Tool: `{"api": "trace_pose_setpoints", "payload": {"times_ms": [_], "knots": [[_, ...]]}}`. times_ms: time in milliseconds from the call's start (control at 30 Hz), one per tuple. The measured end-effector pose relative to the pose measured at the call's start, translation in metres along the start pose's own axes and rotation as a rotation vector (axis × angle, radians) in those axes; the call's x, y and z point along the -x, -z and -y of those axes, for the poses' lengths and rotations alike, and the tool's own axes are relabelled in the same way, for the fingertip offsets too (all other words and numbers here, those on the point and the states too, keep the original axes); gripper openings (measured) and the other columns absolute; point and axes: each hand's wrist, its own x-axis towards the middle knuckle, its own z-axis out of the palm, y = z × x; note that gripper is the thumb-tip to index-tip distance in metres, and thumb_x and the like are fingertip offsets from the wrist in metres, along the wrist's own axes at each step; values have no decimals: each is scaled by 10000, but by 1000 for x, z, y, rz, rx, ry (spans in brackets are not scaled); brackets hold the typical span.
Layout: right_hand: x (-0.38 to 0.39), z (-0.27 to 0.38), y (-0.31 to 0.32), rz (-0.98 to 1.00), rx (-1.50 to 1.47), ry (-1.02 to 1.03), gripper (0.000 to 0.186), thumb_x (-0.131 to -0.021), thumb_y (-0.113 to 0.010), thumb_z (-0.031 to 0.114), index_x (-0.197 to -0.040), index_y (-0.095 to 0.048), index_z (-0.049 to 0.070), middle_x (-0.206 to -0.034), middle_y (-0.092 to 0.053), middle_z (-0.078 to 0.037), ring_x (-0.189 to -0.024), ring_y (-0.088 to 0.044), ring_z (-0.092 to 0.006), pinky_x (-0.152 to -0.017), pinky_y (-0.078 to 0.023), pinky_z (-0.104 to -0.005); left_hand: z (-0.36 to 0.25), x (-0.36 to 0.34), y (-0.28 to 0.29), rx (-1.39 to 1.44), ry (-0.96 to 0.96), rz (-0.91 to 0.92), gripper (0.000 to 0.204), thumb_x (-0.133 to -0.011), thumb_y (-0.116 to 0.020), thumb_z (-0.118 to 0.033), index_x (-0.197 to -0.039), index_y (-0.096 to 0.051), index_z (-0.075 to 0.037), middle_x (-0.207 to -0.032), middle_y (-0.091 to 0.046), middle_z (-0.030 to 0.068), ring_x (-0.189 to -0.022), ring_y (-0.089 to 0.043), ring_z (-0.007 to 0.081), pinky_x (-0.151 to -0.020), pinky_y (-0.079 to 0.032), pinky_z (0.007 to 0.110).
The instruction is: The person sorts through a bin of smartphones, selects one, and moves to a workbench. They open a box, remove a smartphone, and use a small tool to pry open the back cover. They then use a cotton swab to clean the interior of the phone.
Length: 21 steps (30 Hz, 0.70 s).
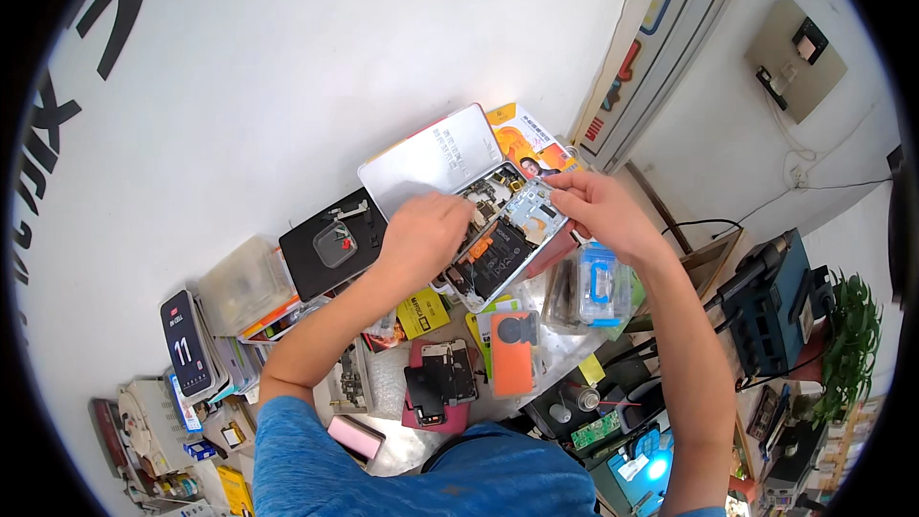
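Note:
An opened smartphone (474,303) with a pale frame lies tilted between my hands. Its circuit board and black battery (504,258) are exposed, with an orange flex cable beside them. My right hand (595,206) pinches the edge of a silver-grey metal plate (534,213) over the phone's right side. Curled at the phone's upper left edge is my left hand (426,235), its fingers closed. Those fingertips are partly hidden, so what they pinch cannot be made out.
Behind the phone leans a white box (436,158). A black mat (325,273) at left carries a small clear dish (335,244) of parts. Nearer me are a dismantled phone (448,371) and an orange-backed case (513,354); a blue-latched clear box (598,285) stands right.

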Motion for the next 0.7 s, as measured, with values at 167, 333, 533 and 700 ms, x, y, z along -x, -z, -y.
{"api": "trace_pose_setpoints", "payload": {"times_ms": [167, 333, 533, 700], "knots": [[-11, -18, -11, -16, -127, 212, 395, -995, -587, 250, -1324, -560, 33, -849, -589, 39, -724, -509, -41, -648, -438, -232, 10, -9, 8, 1095, 575, 231, 342, -1004, -577, -246, -1244, -586, -2, -1121, -694, 66, -981, -679, 224, -842, -542, 357], [-22, -15, -22, -166, -65, 166, 373, -957, -639, 287, -1234, -603, 41, -916, -638, -49, -763, -584, -111, -691, -491, -286, 0, -11, 15, 1594, 819, 430, 316, -1008, -572, -246, -1225, -569, -16, -1063, -685, 51, -875, -670, 82, -748, -556, 248], [-12, -25, -62, -405, 554, 649, 249, -842, -738, 184, -1033, -641, 58, -871, -604, -79, -721, -632, -218, -651, -517, -341, -2, 0, 17, 1440, 732, 277, 283, -1008, -574, -234, -1211, -576, -36, -1077, -681, 28, -967, -634, 57, -832, -531, 253], [-18, -29, -73, -463, 475, 713, 118, -855, -695, 141, -933, -668, 57, -889, -628, -106, -801, -641, -298, -685, -516, -393, -9, 7, 15, 1456, 756, 172, 283, -996, -594, -206, -1224, -570, -40, -1063, -664, -2, -937, -605, 43, -815, -507, 246]]}}
